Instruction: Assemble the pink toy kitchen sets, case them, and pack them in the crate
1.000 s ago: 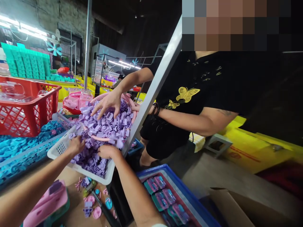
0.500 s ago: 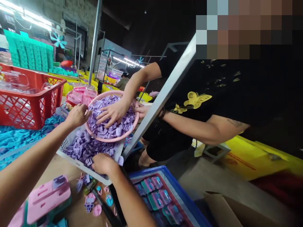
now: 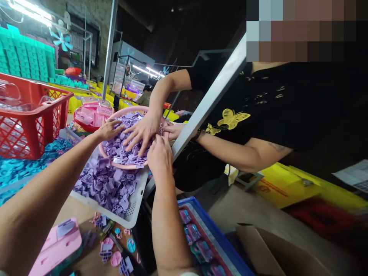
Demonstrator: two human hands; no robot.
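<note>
A round pink basket full of light purple plastic pieces tilts above a white crate, which holds more purple pieces. My left hand lies over the basket's left rim, its fingers stretched out onto the pieces. At the right side of the basket, my right hand is closed on the rim; its fingertips are partly hidden. A co-worker's spread hand presses on the pieces between my hands. The co-worker's other hand is at the basket's far right edge.
A slanting metal post stands between me and the co-worker. On the left is a red basket above blue pieces. Small parts and a hammer lie in front, beside a pink case. A blue-edged tray sits at lower right.
My right hand has come up out of the white crate to the basket's right rim. My left hand has moved right and opened over the pieces. The view has shifted slightly.
</note>
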